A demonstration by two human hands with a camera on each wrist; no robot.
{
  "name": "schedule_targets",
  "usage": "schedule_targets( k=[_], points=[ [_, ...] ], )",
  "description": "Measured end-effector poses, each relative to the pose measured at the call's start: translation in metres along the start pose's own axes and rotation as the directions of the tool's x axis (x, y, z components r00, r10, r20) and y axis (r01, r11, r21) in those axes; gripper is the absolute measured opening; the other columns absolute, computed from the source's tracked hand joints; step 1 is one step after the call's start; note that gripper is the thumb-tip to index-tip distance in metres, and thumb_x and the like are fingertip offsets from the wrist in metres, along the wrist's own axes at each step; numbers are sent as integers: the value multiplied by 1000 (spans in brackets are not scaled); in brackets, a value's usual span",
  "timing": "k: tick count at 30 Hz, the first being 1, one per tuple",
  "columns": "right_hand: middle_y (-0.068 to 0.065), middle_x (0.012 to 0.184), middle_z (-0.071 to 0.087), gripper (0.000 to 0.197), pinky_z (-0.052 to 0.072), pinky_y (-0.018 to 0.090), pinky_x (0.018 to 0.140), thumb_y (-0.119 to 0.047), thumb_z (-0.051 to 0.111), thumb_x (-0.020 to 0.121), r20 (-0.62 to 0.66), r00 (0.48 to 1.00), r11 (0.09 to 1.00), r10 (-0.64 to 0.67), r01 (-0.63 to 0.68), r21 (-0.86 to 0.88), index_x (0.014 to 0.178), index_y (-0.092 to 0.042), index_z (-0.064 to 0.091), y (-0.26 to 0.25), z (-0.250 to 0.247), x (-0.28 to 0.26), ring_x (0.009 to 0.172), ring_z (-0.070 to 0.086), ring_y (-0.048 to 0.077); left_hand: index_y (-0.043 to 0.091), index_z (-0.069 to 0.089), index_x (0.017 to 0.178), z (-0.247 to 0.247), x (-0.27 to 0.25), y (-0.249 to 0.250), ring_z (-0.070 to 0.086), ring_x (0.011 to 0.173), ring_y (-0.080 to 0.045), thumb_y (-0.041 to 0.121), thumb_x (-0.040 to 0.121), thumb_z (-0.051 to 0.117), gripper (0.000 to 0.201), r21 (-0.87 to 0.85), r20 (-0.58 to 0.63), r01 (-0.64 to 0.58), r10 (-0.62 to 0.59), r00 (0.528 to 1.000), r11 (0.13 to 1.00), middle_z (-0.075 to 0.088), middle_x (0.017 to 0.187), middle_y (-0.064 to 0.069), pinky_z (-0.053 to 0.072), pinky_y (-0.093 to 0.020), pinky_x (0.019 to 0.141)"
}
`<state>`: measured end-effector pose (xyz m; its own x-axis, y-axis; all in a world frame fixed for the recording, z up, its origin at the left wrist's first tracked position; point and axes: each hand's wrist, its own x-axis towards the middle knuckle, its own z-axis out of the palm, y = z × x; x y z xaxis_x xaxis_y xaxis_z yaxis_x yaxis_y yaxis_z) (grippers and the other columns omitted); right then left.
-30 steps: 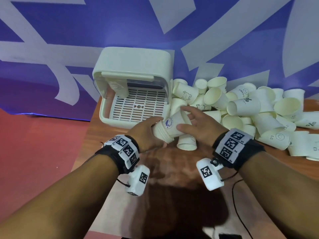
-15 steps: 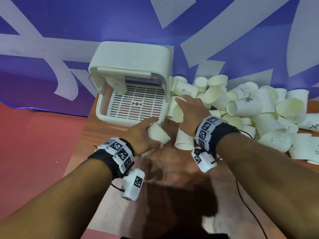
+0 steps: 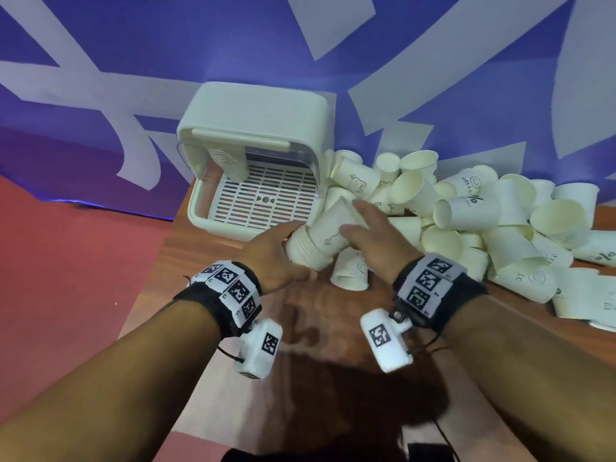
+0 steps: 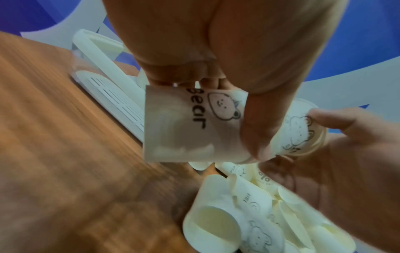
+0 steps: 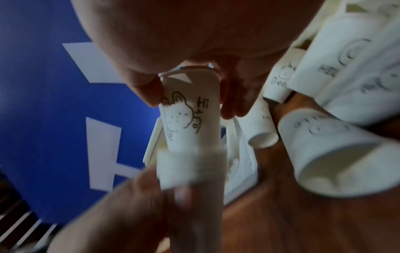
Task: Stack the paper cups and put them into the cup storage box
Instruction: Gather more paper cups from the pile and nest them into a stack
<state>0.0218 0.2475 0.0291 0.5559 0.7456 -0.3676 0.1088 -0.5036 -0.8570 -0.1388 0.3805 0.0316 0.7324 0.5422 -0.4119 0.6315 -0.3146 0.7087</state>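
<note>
My left hand (image 3: 293, 248) grips a nested stack of white paper cups (image 3: 308, 253) by its rims, just in front of the cup storage box (image 3: 253, 108). My right hand (image 3: 351, 216) holds a rabbit-print cup (image 3: 328, 226) that sits over the narrow end of that stack. In the left wrist view my thumb lies across the stack (image 4: 184, 128), printed "bear", and the rabbit cup (image 4: 296, 135) is beyond it. The right wrist view shows the "Hi" rabbit cup (image 5: 190, 116) pinched between thumb and fingers, above the stack's rims (image 5: 190, 167). The box is open, with a slotted tray (image 3: 263, 201) inside.
A big loose pile of paper cups (image 3: 466, 221) covers the wooden table (image 3: 206, 261) to the right of the box. One cup stands upside down (image 3: 350, 275) right under my hands. The table's left edge runs close by my left wrist. A blue and white banner hangs behind.
My right hand picked a cup out of the pile and brought it left onto the stack. My left hand lifted the stack slightly to meet it.
</note>
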Motion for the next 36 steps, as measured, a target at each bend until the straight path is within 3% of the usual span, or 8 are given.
schedule_targets(
  k=[2, 6, 11, 17, 25, 28, 31, 36],
  points=[
    [-8, 154, 27, 67, 32, 12, 103, -49, 47, 98, 151, 989, 999, 2, -7, 34, 155, -26, 21, 9, 17, -16, 138, 32, 10, 39, 56, 125, 9, -1, 11, 60, 67, -2, 23, 61, 89, 74, -53, -16, -2, 1, 1000, 999, 65, 93, 14, 44, -18, 53],
    [0, 156, 33, 67, 27, 28, 113, -61, 37, 96, 243, 970, 1000, -25, 22, 17, 153, -29, 24, 31, 23, -23, 141, 34, 14, 36, 57, 130, 20, -7, 15, 55, 60, 4, 19, 64, 87, 74, -36, -4, -21, 21, 1000, 999, 64, 87, 17, 42, -16, 53],
    [9, 133, 52, 60, 43, 40, 99, -60, 41, 94, -116, 993, 925, 12, -55, -375, 136, -17, 44, 48, 11, -11, 120, 53, 27, 24, 49, 141, 19, -20, -2, 56, 114, -15, 11, 62, 90, 90, 37, -69, 13, -11, 998, 999, 61, 124, 5, 43, -29, 97],
    [12, 134, 47, 84, 46, 43, 89, -63, 61, 82, -222, 948, 830, 230, -310, -463, 140, -11, 30, 54, 52, -4, 114, 57, 36, 30, 54, 133, 18, -31, -22, 58, 112, -20, 11, 56, 91, 88, 81, -37, 74, -71, 997, 994, 64, 117, 5, 47, -38, 100],
    [5, 116, 52, 57, 41, 31, 72, -41, 74, 75, -311, 907, 903, 282, -361, -232, 118, -14, 47, 47, 61, -10, 99, 58, 26, 21, 58, 130, 1, -30, -33, 54, 99, -15, 4, 63, 87, 75, 167, 39, -29, 23, 999, 986, 57, 102, 7, 37, -13, 71],
    [-6, 98, 58, 25, 36, 25, 62, -31, 65, 85, -297, 921, 964, 252, -267, -10, 105, -21, 53, 46, 45, -28, 86, 56, 14, 21, 51, 139, -3, -26, -30, 48, 103, -11, 7, 67, 86, 81, 158, 73, -41, 30, 997, 987, 56, 111, 7, 36, -18, 84],
    [-12, 96, 58, 11, 38, 24, 74, -28, 55, 93, -266, 933, 967, 244, -215, 133, 102, -24, 59, 43, 27, -42, 92, 55, 10, 25, 46, 144, -1, -18, -21, 50, 114, -12, 8, 65, 87, 91, 133, 156, -93, 71, 985, 987, 57, 128, 4, 37, -23, 95],
    [-1, 134, 57, 43, 38, 26, 106, -38, 39, 102, -74, 980, 983, 184, -185, -10, 137, -19, 54, 40, 35, -49, 127, 51, 18, 39, 50, 139, 20, -8, 9, 52, 116, -13, 10, 60, 90, 93, 148, 335, -224, 165, 928, 963, 55, 126, 12, 41, -30, 101]
  ],
)
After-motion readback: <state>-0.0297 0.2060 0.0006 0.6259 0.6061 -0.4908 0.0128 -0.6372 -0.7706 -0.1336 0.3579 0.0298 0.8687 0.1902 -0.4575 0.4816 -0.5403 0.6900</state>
